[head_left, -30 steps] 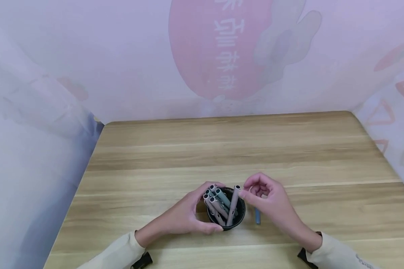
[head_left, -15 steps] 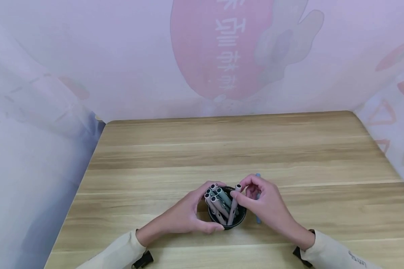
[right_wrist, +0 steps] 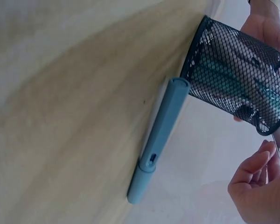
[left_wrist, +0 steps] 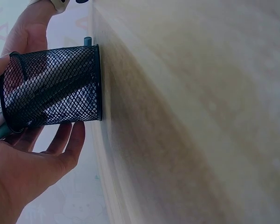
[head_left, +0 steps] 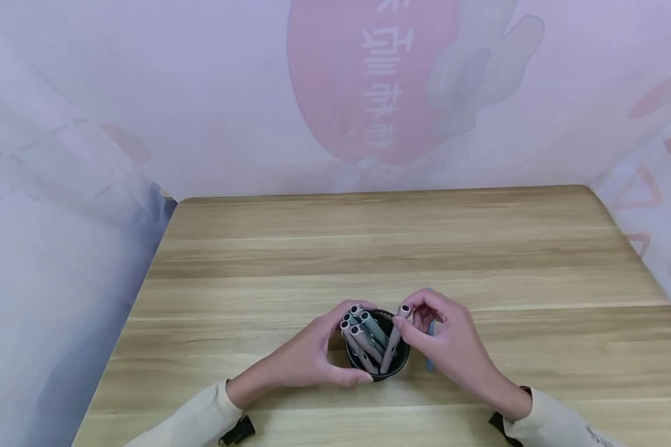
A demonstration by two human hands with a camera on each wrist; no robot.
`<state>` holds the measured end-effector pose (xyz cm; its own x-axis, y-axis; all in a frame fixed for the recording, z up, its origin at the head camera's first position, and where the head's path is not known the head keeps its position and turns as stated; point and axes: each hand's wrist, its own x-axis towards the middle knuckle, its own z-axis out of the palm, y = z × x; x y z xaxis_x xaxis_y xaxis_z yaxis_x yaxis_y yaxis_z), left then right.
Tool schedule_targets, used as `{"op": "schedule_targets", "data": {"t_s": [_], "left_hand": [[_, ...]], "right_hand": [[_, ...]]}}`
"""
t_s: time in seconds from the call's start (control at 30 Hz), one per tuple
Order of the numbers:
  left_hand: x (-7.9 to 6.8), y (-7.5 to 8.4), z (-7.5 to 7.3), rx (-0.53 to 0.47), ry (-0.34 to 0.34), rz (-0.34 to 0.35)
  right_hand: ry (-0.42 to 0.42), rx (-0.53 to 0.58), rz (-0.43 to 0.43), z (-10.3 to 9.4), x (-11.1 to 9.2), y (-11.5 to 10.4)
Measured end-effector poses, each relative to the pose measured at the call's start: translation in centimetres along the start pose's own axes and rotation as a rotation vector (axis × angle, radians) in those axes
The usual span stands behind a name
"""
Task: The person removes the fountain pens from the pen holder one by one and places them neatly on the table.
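A black mesh pen holder (left_wrist: pixel 60 86) stands on the table, with several grey and green pens (head_left: pixel 373 329) leaning in it. My left hand (head_left: pixel 313 354) grips its side, thumb at the front and fingers round the back. At the holder's right rim, my right hand (head_left: pixel 444 326) pinches the upper end of a grey pen (head_left: pixel 392 347) between thumb and forefinger. That pen leans to the right, its lower end inside the holder. Just right of the holder lies a blue pen (right_wrist: pixel 163 126) on the table, mostly hidden under my right hand in the head view.
The wooden table (head_left: pixel 246 261) stretches away behind and to both sides of the hands. A printed pale curtain (head_left: pixel 212 112) hangs along its far edge, with more fabric at left and right.
My right hand has come to the grey pen and taken hold of its top. The pen now tilts further right. My left hand keeps its grip on the holder.
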<state>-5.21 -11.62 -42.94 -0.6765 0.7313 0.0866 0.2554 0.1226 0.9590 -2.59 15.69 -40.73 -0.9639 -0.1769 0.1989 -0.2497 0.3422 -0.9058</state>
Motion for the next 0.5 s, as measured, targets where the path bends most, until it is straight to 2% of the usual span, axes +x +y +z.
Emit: {"op": "schedule_targets", "data": {"t_s": [0.37, 0.5], "left_hand": [[0.01, 0.13, 0.1, -0.009, -0.01, 0.017], [-0.14, 0.08, 0.13, -0.015, -0.009, 0.02]], "right_hand": [[-0.003, 0.009, -0.07, -1.0, -0.44, -0.22], [0.006, 0.056, -0.049, -0.92, -0.56, -0.11]]}}
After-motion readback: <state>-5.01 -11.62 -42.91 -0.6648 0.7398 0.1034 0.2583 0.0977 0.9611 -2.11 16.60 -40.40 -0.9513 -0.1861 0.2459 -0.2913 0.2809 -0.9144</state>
